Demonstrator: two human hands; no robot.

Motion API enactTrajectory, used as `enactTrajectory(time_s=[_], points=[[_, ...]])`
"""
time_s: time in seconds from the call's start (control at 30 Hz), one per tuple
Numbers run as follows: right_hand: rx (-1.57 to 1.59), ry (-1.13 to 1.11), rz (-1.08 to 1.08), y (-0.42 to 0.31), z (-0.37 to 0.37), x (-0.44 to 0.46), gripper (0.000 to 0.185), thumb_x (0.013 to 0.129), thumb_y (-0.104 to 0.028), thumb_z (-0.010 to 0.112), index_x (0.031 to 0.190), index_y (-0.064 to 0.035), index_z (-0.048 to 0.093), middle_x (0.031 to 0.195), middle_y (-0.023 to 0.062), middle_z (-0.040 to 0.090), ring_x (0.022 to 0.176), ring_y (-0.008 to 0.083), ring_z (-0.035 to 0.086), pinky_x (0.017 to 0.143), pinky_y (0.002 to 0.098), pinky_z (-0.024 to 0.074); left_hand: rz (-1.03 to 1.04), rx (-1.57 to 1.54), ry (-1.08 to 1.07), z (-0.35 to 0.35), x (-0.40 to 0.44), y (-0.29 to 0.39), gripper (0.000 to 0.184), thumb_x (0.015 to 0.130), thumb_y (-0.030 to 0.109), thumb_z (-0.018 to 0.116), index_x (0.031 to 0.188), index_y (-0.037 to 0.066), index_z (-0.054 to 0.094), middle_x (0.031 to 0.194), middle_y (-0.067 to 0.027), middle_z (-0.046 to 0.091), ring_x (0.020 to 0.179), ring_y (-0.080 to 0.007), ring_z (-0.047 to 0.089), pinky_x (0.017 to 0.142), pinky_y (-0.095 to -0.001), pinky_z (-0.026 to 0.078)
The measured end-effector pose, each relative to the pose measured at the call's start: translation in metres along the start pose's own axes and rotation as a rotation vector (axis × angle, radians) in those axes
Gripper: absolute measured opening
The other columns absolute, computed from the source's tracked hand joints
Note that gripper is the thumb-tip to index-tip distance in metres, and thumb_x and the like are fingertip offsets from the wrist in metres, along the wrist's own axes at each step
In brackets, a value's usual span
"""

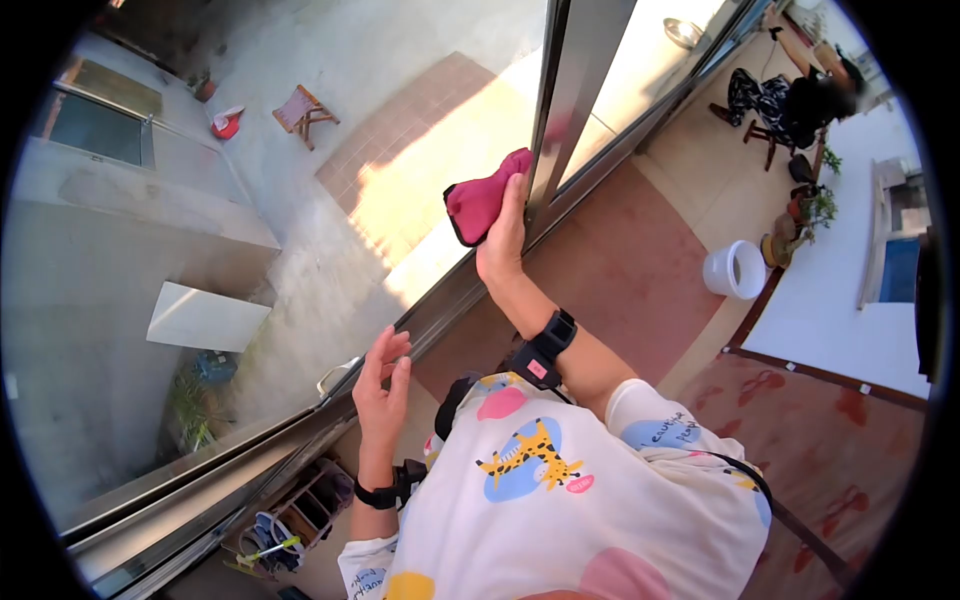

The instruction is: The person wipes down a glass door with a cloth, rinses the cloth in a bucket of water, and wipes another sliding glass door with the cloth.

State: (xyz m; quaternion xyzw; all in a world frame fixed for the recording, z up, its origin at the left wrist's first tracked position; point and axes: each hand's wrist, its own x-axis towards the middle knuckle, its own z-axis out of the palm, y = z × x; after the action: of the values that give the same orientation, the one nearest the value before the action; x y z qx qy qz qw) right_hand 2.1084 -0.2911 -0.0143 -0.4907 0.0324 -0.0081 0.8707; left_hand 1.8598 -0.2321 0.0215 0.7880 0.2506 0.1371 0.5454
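My right hand (503, 236) is raised and closed on a folded pink cloth (482, 205) with a dark edge. The cloth is at the glass beside a metal door frame (541, 190). Lower and to the left, my left hand (383, 385) hangs near the glass with nothing in it. Its fingers are apart and slightly bent. Close to it, a light-coloured handle (338, 375) sits on the frame. Black straps circle both my wrists.
Through the glass show a folding stool (303, 113) and a white board (208, 316). A white bucket (734, 270) stands on the floor to the right. Farther off, another person (800, 100) sits near potted plants (818, 207). A shelf with several items (290, 520) lies lower left.
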Motion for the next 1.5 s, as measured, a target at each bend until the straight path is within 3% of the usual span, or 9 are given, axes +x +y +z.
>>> enactTrajectory(time_s=[0.1,0.43,0.63,0.83,1.0,1.17,1.23,1.33,1.5], points=[[-0.289,-0.007,-0.380,-0.017,0.042,0.004,0.066,0.099,-0.041,0.033,0.147,-0.0028,0.006,0.154,0.0160,0.006,0.141,0.0290,0.012,0.113,0.0367,0.0113,-0.140,-0.047,0.077,-0.015,-0.029,-0.026,0.040,0.090,0.002,0.053,0.130,0.004,0.048,0.114,-0.0104,0.062,0.098,-0.0157,0.061,0.083,-0.0272,0.048],[-0.434,-0.133,-1.233,-0.114,0.093,0.036,0.049,0.082,-0.035,0.056,0.125,-0.0106,0.055,0.140,0.0195,0.041,0.130,0.0449,0.033,0.106,0.0572,0.0129,-0.358,0.009,0.150,-0.026,-0.075,-0.060,0.036,0.095,0.010,0.050,0.130,0.007,0.048,0.113,-0.0069,0.061,0.097,-0.0134,0.061,0.074,-0.0230,0.047],[-0.456,0.077,-0.651,0.011,0.015,0.039,0.060,0.095,-0.030,0.038,0.143,0.0015,0.021,0.150,0.0206,0.018,0.138,0.0350,0.017,0.112,0.0419,0.0134,-0.437,-0.009,0.162,-0.025,-0.086,-0.067,0.037,0.094,0.012,0.053,0.130,0.005,0.049,0.111,-0.0077,0.062,0.096,-0.0143,0.061,0.076,-0.0236,0.046],[0.121,0.470,0.384,0.097,-0.024,0.037,0.064,0.096,-0.038,0.037,0.147,-0.0080,0.015,0.148,0.0126,0.026,0.133,0.0268,0.030,0.108,0.0343,0.0229,-0.432,-0.023,0.101,-0.010,-0.074,-0.058,0.037,0.094,0.011,0.052,0.130,0.005,0.049,0.111,-0.0077,0.063,0.098,-0.0139,0.061,0.077,-0.0229,0.046],[-0.280,0.106,-0.263,-0.008,0.040,0.006,0.068,0.097,-0.038,0.038,0.146,-0.0021,0.009,0.154,0.0165,0.007,0.141,0.0282,0.011,0.113,0.0370,0.0124,-0.437,0.037,0.010,-0.014,-0.077,-0.065,0.037,0.096,0.013,0.050,0.132,0.008,0.046,0.117,-0.0070,0.060,0.101,-0.0145,0.060,0.079,-0.0252,0.046],[-0.473,-0.208,-1.169,-0.091,0.093,-0.008,0.047,0.079,-0.034,0.058,0.122,-0.0150,0.059,0.136,0.0148,0.047,0.130,0.0401,0.035,0.108,0.0545,0.0114,-0.428,0.040,0.017,-0.010,-0.067,-0.056,0.036,0.093,0.006,0.051,0.129,0.003,0.049,0.111,-0.0100,0.062,0.097,-0.0151,0.061,0.085,-0.0260,0.046],[-0.481,-0.195,-1.143,-0.081,0.086,-0.003,0.042,0.075,-0.034,0.060,0.116,-0.0240,0.062,0.133,0.0039,0.052,0.127,0.0339,0.042,0.109,0.0552,0.0128,-0.435,0.046,0.022,-0.011,-0.066,-0.057,0.036,0.093,0.005,0.051,0.129,0.003,0.049,0.111,-0.0104,0.062,0.097,-0.0153,0.061,0.086,-0.0265,0.046],[-0.457,-0.022,-0.989,-0.029,0.053,0.017,0.049,0.084,-0.034,0.050,0.125,-0.0060,0.052,0.137,0.0218,0.043,0.127,0.0461,0.033,0.106,0.0566,0.0140,-0.454,0.061,0.038,-0.011,-0.068,-0.062,0.036,0.093,0.005,0.051,0.129,0.003,0.049,0.110,-0.0108,0.062,0.097,-0.0157,0.061,0.086,-0.0269,0.047],[-0.270,0.321,-0.066,0.087,-0.017,0.030,0.069,0.094,-0.043,0.035,0.144,0.0012,0.018,0.149,0.0230,0.018,0.138,0.0354,0.021,0.112,0.0420,0.0165,-0.513,0.095,0.004,-0.011,-0.084,-0.071,0.039,0.094,0.012,0.052,0.133,0.009,0.047,0.116,-0.0075,0.060,0.100,-0.0137,0.059,0.080,-0.0237,0.044]])
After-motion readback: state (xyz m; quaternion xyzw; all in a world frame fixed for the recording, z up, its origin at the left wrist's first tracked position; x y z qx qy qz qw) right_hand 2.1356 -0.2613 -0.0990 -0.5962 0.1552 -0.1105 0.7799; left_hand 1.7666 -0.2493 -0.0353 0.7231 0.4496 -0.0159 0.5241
